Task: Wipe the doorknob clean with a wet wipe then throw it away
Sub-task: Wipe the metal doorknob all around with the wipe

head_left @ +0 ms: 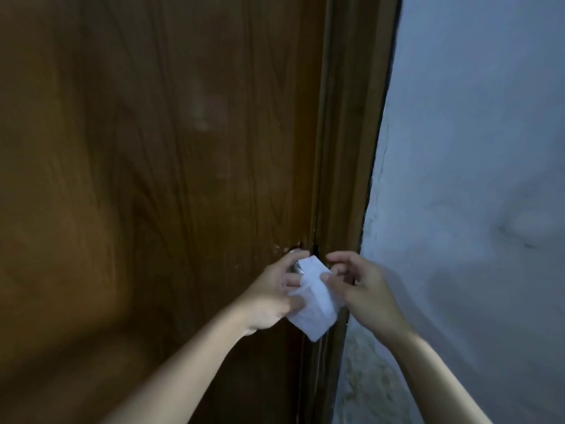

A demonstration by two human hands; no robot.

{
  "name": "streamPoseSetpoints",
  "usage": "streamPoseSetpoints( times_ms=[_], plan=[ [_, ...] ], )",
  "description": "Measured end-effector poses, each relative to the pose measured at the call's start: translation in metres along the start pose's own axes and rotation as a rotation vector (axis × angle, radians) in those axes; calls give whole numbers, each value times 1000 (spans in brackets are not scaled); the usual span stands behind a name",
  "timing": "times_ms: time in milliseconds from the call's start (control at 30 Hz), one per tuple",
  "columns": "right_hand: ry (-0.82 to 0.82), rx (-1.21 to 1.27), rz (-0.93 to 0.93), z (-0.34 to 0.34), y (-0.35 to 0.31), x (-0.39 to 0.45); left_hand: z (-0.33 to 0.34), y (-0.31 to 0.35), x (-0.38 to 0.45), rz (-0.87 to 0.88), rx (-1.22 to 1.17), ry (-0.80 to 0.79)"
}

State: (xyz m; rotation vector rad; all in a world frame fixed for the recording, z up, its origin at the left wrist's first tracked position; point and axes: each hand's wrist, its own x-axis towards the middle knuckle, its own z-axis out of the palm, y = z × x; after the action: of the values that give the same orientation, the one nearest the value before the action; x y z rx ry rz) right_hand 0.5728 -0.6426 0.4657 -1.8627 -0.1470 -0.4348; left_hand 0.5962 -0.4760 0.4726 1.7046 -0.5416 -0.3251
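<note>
Reaching in from the bottom of the shot, both bare forearms are heading toward the lock side of a brown wooden door (pixel 159 179). The left hand (pixel 269 296) is pinching the wet wipe (pixel 315 304) with thumb on top and fingers curled under it, and the right hand (pixel 359 289) is pinching the wipe's other edge with its thumb while the remaining fingers are hanging loose and slightly spread. So the wipe is being held between the two hands, folded into a thick pad, drooping a bit at the bottom corner.

Just past it, the doorknob (pixel 295 264) is peeking out as a small shiny metal bit behind the left fingers, with the wipe's top corner touching or nearly touching it, hard to say.

If I were doing this bit, I'd be cupping the pad fully around the knob with one hand and twisting, not just dabbing the front. Getting the neck near the door matters too. Beyond that, the door frame (pixel 345 179) and a pale blue wall (pixel 474 148) are sitting off right. No bin in sight yet.
</note>
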Motion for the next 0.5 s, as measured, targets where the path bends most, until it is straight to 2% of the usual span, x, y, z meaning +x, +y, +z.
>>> streamPoseSetpoints(
  times_ms=[133,200,300,367,500],
  plan=[
    [4,34,-47,4,18,25,-25,-15,32,67,41,75],
    [-62,15,-105,8,27,31,-30,-21,44,97,57,103],
    [-212,132,-106,12,34,39,-29,-26,62,155,87,119],
    [-291,188,-124,11,39,47,-25,-27,72,200,169,185],
    [-265,211,-155,4,52,62,-23,-33,81,247,300,346]
  ],
)
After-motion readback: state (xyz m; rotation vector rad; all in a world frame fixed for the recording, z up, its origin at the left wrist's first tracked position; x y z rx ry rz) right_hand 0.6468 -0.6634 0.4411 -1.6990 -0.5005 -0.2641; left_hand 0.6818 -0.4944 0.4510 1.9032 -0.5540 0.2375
